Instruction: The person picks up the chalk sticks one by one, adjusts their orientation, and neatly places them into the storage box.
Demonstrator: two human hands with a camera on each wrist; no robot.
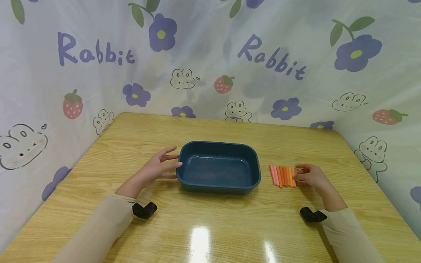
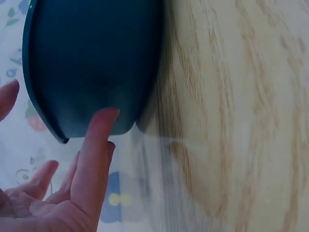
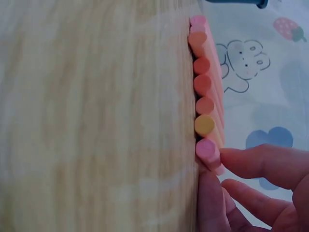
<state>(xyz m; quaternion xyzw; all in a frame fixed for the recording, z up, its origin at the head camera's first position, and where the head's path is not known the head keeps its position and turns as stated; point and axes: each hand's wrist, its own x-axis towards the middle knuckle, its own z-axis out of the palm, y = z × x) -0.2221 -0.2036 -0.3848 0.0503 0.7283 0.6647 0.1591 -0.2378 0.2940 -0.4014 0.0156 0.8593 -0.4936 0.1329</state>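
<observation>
A dark blue rectangular basin (image 1: 217,190) stands near the middle of the table. My left hand (image 1: 159,167) is at its left end, fingers spread, the thumb at the rim; in the left wrist view a finger (image 2: 96,150) reaches against the outer wall. To the right of the basin, several chalk sticks (image 1: 282,176) in pink, orange and yellow lie side by side in a row. At the row's right end my right hand (image 1: 312,177) pinches the outermost pink chalk stick (image 3: 206,149) between thumb and finger, and it still lies beside the yellow one (image 3: 204,124).
The wooden table (image 1: 227,234) reaches to a white cloth (image 1: 214,49) printed with rabbits, flowers and strawberries, which hangs behind and along both sides. A black wrist piece (image 1: 144,210) sits at the left sleeve, and another black piece (image 1: 312,215) at the right.
</observation>
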